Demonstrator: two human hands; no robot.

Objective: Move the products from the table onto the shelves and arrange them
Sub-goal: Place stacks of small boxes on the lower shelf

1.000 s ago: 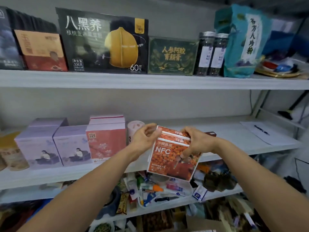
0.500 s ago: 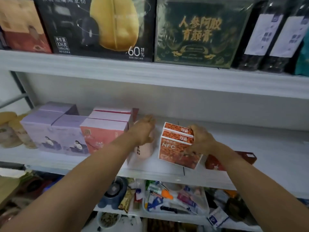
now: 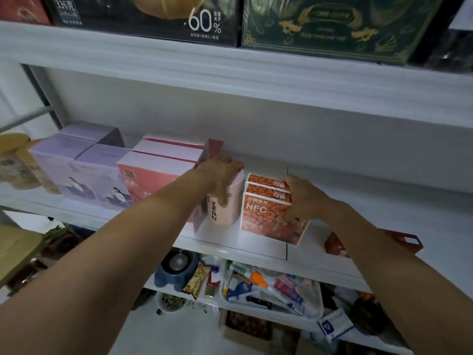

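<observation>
On the middle shelf (image 3: 243, 243) the left hand (image 3: 220, 172) grips the pink canister (image 3: 222, 212) by its top; just right, the right hand (image 3: 304, 198) clasps the orange NFC boxes (image 3: 263, 213). Below, a clear tray (image 3: 316, 303) holds tubes.

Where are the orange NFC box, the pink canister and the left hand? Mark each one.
orange NFC box (image 3: 261, 224): head view, front face, below the NFC lettering.
pink canister (image 3: 229, 213): head view, lower side wall.
left hand (image 3: 220, 172): head view, back of the hand.
</observation>
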